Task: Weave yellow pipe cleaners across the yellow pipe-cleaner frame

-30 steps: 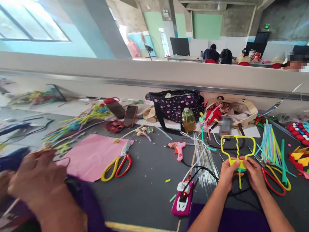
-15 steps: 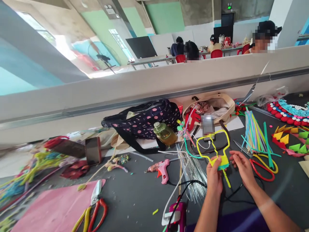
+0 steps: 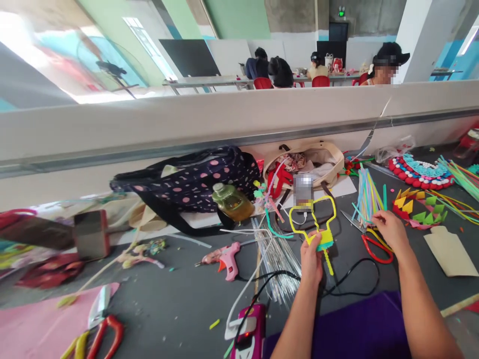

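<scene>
"Holding anything, that left hand point(image 3: 312, 260)?"

"Yes, its thumb and fingers are closed on the solid yellow band of the fuzzy yellow frame point(image 3: 324, 238), just above the green edge. The open loops point away from the person, and a twisted stem sticks out toward the near side."

"Where does the frame sit?"

"Above the dark table point(image 3: 179, 304), between the silver wires point(image 3: 279, 271) and the red-and-yellow-handled scissors point(image 3: 377, 249)."

"And the right hand point(image 3: 391, 230)?"

"It's at the lower end of the bundle of pastel stems point(image 3: 364, 192), over the scissors. The fingertips are drawn close together, barely open, but one cannot tell whether they have a stem pinched."

"What lies around them?"

"The spiky paper ring point(image 3: 419, 219) is to the right of that hand, with the tan paper piece point(image 3: 450, 252) nearer the person. The pink glue gun point(image 3: 226, 259) lies left of the wires, and the magenta power strip point(image 3: 251, 326) is closer in."
</scene>
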The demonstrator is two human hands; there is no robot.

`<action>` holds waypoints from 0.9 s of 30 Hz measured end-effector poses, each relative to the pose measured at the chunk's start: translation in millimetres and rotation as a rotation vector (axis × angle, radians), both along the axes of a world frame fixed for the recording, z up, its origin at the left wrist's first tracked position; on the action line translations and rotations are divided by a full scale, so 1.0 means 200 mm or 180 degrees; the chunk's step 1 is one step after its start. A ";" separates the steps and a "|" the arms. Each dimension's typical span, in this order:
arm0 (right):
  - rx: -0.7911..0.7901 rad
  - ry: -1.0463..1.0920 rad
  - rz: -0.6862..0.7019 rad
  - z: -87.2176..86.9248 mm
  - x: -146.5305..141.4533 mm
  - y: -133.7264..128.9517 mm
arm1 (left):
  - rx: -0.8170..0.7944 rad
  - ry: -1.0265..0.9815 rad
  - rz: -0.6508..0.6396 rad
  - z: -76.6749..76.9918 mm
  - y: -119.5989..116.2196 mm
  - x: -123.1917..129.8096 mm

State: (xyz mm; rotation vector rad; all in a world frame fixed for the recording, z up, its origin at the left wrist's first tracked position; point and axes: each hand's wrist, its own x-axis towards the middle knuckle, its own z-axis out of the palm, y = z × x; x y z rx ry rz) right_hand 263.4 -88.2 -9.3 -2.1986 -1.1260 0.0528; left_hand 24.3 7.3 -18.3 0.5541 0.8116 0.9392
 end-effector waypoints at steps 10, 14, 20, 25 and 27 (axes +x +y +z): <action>0.0434 -0.0232 0.0514 -0.03 -0.12 0.08 | 0.0334 0.0126 -0.0009 -0.05 0.01 0.00; 0.0975 0.0213 0.0667 0.07 -0.15 0.05 | 0.0295 0.0168 -0.0049 -0.06 0.01 0.01; 0.1223 0.0858 0.0708 0.18 -0.24 0.06 | 0.0157 -0.0562 -0.0326 -0.01 -0.01 -0.01; 0.0822 0.1179 0.1775 0.24 -0.42 0.07 | 0.0054 -0.0966 -0.0776 0.02 -0.01 -0.04; 0.0711 0.1166 0.2036 0.25 -0.47 0.06 | 0.0104 -0.0954 -0.0646 0.02 0.00 -0.04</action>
